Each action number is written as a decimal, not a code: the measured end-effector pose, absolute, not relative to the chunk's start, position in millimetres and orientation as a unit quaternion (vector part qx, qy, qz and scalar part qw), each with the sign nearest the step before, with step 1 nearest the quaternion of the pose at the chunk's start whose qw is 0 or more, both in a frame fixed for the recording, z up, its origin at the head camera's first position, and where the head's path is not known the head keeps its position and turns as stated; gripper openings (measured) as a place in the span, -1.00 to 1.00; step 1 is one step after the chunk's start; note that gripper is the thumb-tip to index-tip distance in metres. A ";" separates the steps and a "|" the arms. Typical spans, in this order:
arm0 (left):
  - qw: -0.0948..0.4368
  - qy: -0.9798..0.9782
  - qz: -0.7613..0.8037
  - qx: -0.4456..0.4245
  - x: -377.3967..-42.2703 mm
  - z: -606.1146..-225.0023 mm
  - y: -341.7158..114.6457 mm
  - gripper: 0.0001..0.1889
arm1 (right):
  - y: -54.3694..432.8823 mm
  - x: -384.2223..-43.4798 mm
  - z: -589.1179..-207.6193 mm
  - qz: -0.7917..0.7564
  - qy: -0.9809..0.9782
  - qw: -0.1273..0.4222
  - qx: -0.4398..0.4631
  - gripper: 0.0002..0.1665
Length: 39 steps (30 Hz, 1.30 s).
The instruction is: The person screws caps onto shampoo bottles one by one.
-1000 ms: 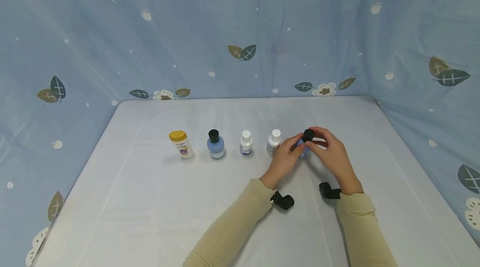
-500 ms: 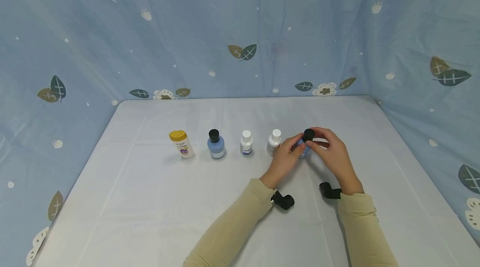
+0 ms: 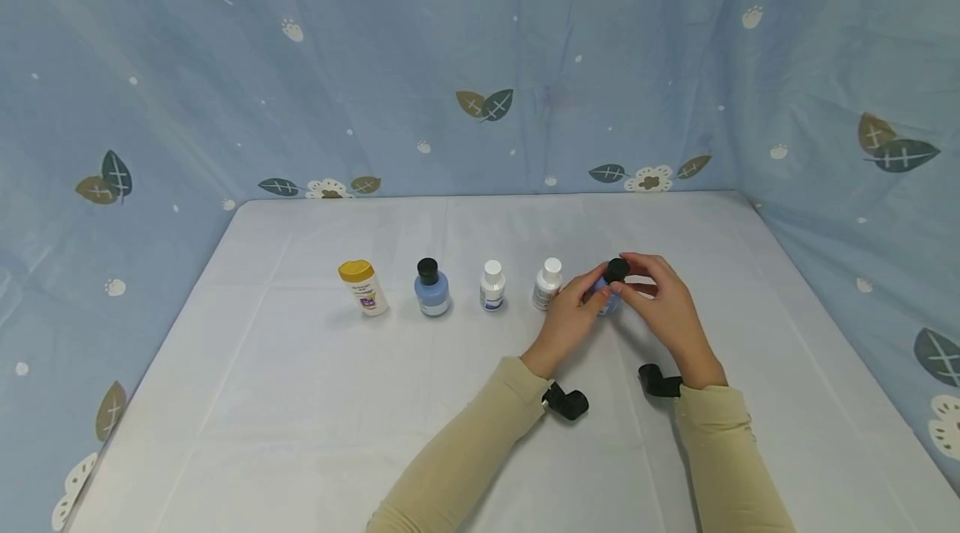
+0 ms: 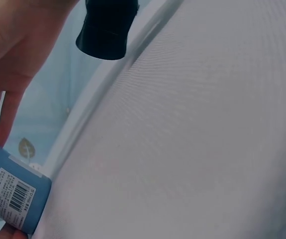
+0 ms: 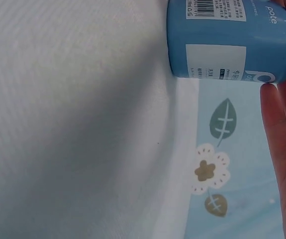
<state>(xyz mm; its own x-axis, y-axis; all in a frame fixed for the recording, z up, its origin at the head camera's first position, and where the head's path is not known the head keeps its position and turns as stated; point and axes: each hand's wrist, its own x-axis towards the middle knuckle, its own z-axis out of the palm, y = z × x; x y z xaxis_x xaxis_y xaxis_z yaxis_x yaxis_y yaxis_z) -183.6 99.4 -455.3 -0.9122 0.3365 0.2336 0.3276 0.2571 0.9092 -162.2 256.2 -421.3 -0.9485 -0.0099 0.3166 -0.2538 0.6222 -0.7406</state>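
Observation:
Both hands hold a blue bottle (image 3: 609,305) with a black cap (image 3: 617,270), upright at the right end of a row. My left hand (image 3: 564,323) grips its left side, fingers partly hidden behind it. My right hand (image 3: 669,306) pinches it near the shoulder, thumb just under the cap and forefinger curved behind. In the left wrist view, a barcode label shows on the blue bottle (image 4: 21,186). Fingers frame the upper end of the blue bottle (image 5: 227,35) in the right wrist view. A white bottle (image 3: 546,293) stands close beside the left hand's knuckles, partly overlapped by them.
Further left along the row stand another white bottle (image 3: 492,290), a second blue bottle (image 3: 432,293) with a black cap, and a cream bottle (image 3: 367,293) with a yellow cap. A white cloth covers the table (image 3: 315,416); a patterned blue curtain (image 3: 405,58) surrounds its back and sides.

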 end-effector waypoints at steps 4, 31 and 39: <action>0.001 0.793 0.572 0.211 -184.1 -456.8 99.5 -0.55 | 256.2 -163.3 -422.0 0.436 -0.883 0.153 0.082 -0.42; -0.041 0.831 0.507 0.226 -184.8 -438.1 101.3 -0.49 | 244.1 -170.4 -418.4 0.433 -0.882 0.169 0.077 -0.46; -0.082 0.818 0.500 0.273 -177.6 -416.4 99.5 -0.44 | 250.1 -171.4 -409.1 0.443 -0.871 0.205 0.065 -0.51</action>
